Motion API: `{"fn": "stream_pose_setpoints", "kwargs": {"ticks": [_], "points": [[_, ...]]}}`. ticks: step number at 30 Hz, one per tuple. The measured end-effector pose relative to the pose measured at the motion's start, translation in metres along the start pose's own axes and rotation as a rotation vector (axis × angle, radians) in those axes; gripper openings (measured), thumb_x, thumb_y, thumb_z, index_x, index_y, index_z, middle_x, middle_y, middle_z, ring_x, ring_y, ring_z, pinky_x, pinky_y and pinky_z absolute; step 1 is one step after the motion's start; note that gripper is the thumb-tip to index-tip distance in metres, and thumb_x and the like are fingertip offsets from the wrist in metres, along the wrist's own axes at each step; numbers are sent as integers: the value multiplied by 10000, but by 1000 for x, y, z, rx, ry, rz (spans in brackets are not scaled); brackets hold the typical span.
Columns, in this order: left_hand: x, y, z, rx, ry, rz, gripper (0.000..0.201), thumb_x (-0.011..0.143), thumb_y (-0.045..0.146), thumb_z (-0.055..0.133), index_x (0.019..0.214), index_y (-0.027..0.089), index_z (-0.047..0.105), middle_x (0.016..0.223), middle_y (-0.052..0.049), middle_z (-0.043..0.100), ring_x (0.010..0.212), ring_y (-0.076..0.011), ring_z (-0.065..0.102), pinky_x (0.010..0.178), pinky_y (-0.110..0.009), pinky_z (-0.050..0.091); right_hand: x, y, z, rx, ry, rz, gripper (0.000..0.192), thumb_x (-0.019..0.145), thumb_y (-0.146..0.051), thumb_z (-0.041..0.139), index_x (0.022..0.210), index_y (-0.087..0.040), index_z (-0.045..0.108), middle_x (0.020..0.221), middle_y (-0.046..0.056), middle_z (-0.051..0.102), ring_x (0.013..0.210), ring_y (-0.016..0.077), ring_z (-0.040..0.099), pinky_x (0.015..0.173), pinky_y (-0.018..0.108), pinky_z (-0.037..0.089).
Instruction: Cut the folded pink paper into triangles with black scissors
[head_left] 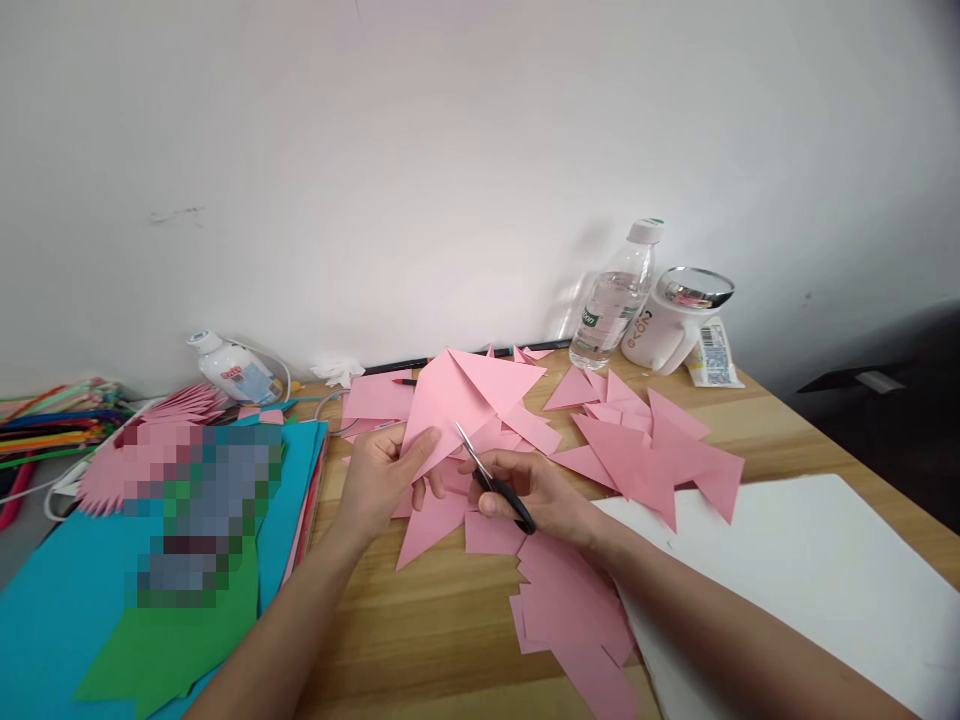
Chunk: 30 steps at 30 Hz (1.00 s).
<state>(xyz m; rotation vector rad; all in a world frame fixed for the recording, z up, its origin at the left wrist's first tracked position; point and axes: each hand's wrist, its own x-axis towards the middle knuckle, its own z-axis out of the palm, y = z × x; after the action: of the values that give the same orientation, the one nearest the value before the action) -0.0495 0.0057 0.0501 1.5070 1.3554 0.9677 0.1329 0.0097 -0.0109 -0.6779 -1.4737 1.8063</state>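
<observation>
Over the bench (pixel 420 640), the left hand (pixel 382 475) pinches the folded pink paper (pixel 465 400) while the right hand (pixel 540 495) grips scissors (pixel 491 480), blades at its edge, seemingly mid-cut; next needs steady feeding along the line.

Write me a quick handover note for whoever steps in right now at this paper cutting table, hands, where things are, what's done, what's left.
Left hand: pinches the folded pink sheet at its lower left edge, lifted off the wooden table.
Right hand: holds the black-handled scissors, blades open at the sheet's lower edge.
Around: cut pink triangles on the right, pink pieces in front, white sheet at right, blue and green paper at left, water bottle and white mug by the wall.
Done: many triangles already cut.
Left: this sheet looks uncut so far.
</observation>
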Motion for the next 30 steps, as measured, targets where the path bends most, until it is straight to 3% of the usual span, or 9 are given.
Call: {"fn": "stream_pose_setpoints", "kwargs": {"ticks": [30], "points": [[0,1,-1,2,-2,-38,323,796,309,520,515,159,465,436,-4,603,313,-85,465,388,-215,344,1,8,0,5,35,13,391,682,-324,697,1021,-146,618,614,-36,495,533,80,432,548,245,378]]}}
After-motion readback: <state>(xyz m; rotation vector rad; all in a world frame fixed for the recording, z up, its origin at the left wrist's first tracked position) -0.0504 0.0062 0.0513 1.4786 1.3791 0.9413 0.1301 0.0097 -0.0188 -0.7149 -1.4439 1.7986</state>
